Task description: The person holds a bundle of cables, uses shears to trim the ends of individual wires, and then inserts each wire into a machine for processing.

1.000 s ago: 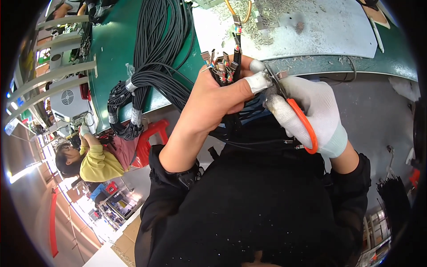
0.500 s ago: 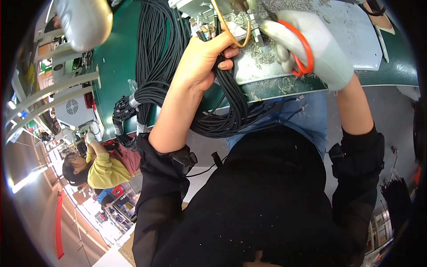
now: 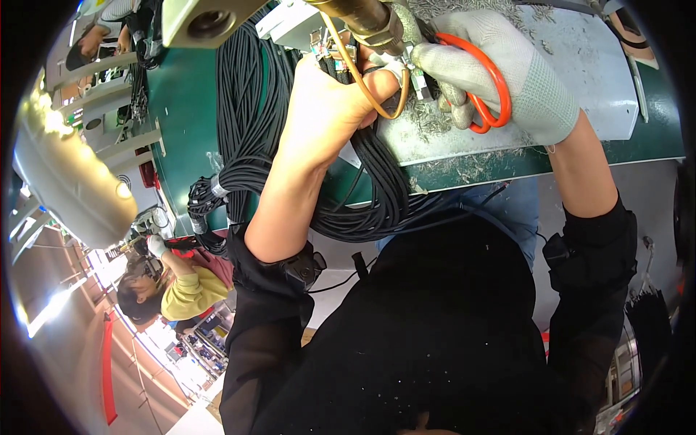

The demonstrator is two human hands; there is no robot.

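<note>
My bare left hand [image 3: 326, 109] is closed round a bundle of black cables [image 3: 384, 170]. Small bare connector ends [image 3: 337, 54] stick out above its thumb. My right hand [image 3: 486, 65] wears a pale grey glove, and its fingers curl round red-handled scissors [image 3: 502, 83] whose blades are mostly hidden. Just left of the gloved fingertips is a small metal connector [image 3: 420, 85]; whether they touch it I cannot tell. A thin brown tube [image 3: 403, 98] loops down in front of my left fingers, below a metal nozzle [image 3: 380, 32].
Small silvery scraps [image 3: 435, 134] litter a pale board [image 3: 609, 116] on the green table [image 3: 177, 130]. Coiled black cables [image 3: 243, 94] lie to the left. A grey lamp-like housing [image 3: 80, 188] and a person in a yellow top [image 3: 192, 293] are farther left.
The view has shifted, showing more of the nozzle and the housing at lower left. My left hand has come closer to the gloved fingers, its thumb now beside the small connector.
</note>
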